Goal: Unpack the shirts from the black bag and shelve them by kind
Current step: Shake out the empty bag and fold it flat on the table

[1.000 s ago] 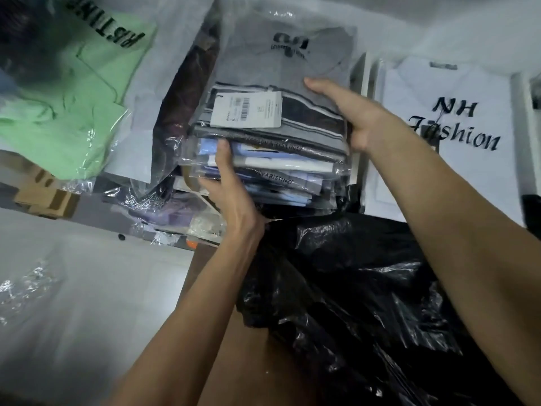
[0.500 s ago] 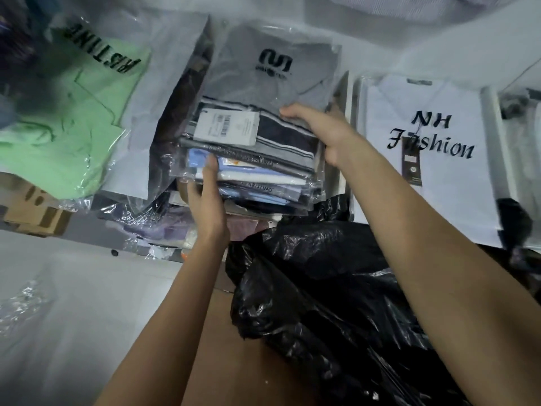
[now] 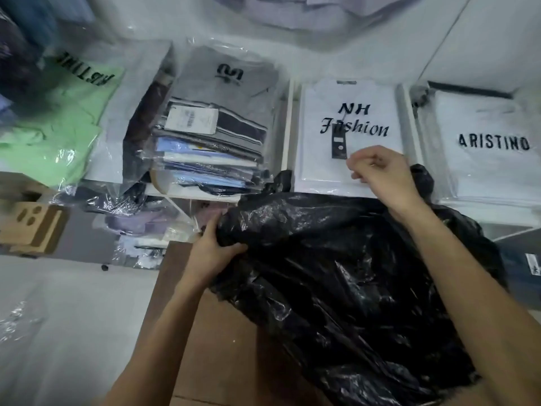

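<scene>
**Both hands at the mouth of the black bag**

The black bag (image 3: 345, 276) fills the lower right, resting on a brown carton (image 3: 205, 332); its lower end is cut off by the picture's edge and its contents are hidden.

On the shelf behind it stands the stack of wrapped shirts (image 3: 210, 148), topped by a grey striped one with a white tag. To the right, in separate compartments, lie a white shirt printed "NH Fashion" (image 3: 348, 118) and a white shirt printed "ARISTINO" (image 3: 491, 142). A green shirt (image 3: 55, 121) lies at far left, partly cut off.

The left hand (image 3: 210, 253) grips the bag's left rim, thumb curled over the plastic. The right hand (image 3: 380, 171) is raised above the far rim, fingers curled; whether it pinches the plastic cannot be told.
</scene>
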